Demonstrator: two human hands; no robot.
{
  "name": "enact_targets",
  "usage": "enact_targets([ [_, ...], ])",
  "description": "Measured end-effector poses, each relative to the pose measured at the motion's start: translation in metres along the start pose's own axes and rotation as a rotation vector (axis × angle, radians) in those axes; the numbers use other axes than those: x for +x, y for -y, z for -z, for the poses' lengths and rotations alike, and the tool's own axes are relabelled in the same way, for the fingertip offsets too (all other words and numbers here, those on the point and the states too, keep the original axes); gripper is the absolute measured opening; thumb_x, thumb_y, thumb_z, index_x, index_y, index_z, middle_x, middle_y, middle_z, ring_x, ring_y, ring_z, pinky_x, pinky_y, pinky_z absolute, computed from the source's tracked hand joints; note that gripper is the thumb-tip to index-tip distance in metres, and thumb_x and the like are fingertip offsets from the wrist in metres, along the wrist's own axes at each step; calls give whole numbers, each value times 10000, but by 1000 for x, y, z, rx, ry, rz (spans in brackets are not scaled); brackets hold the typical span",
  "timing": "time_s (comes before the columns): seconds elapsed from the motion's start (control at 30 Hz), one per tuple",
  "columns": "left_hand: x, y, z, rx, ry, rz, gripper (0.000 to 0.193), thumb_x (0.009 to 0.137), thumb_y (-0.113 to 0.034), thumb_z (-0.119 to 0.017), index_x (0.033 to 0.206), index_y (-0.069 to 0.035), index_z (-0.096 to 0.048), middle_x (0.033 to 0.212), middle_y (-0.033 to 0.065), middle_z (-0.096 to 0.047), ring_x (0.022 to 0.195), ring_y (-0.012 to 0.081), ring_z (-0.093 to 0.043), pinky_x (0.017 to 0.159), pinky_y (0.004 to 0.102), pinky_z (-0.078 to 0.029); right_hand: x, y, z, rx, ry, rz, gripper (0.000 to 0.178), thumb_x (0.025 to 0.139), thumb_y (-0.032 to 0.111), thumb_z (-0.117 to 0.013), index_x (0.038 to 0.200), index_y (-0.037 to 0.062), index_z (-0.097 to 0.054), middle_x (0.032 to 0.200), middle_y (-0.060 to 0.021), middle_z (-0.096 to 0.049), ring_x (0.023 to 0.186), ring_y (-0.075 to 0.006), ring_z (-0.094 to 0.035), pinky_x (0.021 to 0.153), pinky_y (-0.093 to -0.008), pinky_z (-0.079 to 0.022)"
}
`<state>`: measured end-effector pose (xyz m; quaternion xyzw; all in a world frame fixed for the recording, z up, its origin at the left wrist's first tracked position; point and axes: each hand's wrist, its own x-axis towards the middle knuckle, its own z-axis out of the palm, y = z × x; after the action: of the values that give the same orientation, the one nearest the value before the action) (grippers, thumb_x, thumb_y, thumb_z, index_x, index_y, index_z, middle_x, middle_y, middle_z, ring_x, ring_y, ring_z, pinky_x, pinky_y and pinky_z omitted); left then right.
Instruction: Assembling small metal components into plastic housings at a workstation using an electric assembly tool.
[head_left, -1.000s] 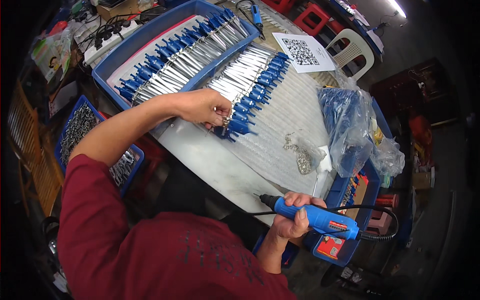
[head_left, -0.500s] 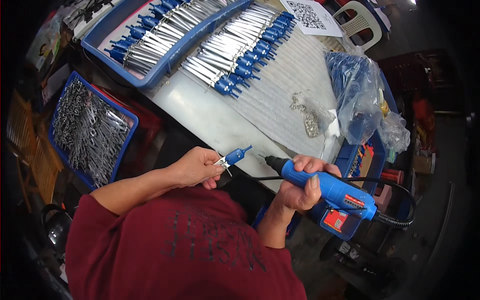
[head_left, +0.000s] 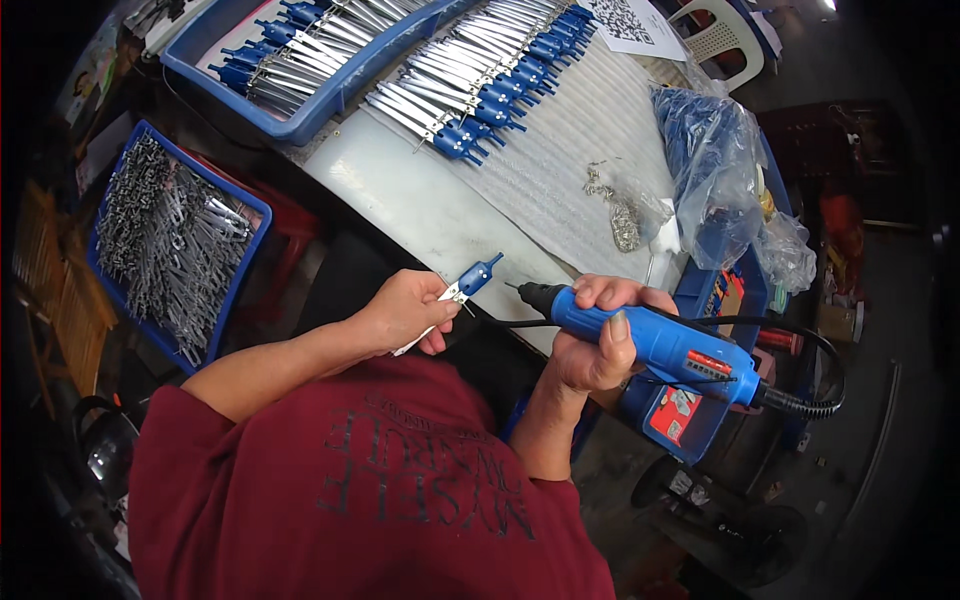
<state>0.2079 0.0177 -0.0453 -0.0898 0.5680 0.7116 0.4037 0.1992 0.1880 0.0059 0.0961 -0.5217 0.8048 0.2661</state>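
Between the thumb and fingers of my left hand (head_left: 408,312) is a slim metal part with a blue plastic end (head_left: 478,277), the blue end pointing up and right. A short thin piece sticks out from it beside my thumb. My right hand (head_left: 598,350) is wrapped round a blue electric screwdriver (head_left: 655,345) with a black nose. Its thin bit faces left toward the blue end, a small gap apart from it. A black cable runs from the tool's rear.
Rows of similar blue-ended metal parts (head_left: 480,95) lie on the table and in a blue tray (head_left: 300,130). Small screws (head_left: 625,228) spill from a clear bag. Left stands a blue bin (head_left: 262,225) of metal pieces; right, a plastic-covered bin (head_left: 705,165) and a blue box (head_left: 690,300).
Both hands have risen slightly in view. The blue-ended part has shifted up and turned a little, showing more of its metal strip. The screwdriver has moved slightly left and up.
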Motion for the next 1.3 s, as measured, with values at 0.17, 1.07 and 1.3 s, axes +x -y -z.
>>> enact_targets([
  [0.17,0,4,1,0,6,-31,114,826,-84,-480,816,28,-498,645,61,-531,480,113,-532,422,218,-445,1,-4,-6,-23,32,-14,433,647,126,-555,1059,94,-425,728,-85,-475,632,-216,-494,632,-351,-405],
  [1.07,-3,0,1,17,1,-10,111,830,-96,-467,773,-7,-500,631,35,-525,471,88,-503,412,202,-419,1,-9,-26,-48,41,-80,440,626,98,-562,1039,70,-414,704,-92,-479,609,-216,-507,612,-360,-418],
  [1.3,-1,1,2,-4,10,-2,114,834,-100,-467,773,-8,-496,632,33,-526,468,82,-499,410,200,-417,2,-11,-38,-119,57,-73,424,639,39,-573,1035,62,-424,698,-96,-481,590,-201,-494,575,-332,-426],
])
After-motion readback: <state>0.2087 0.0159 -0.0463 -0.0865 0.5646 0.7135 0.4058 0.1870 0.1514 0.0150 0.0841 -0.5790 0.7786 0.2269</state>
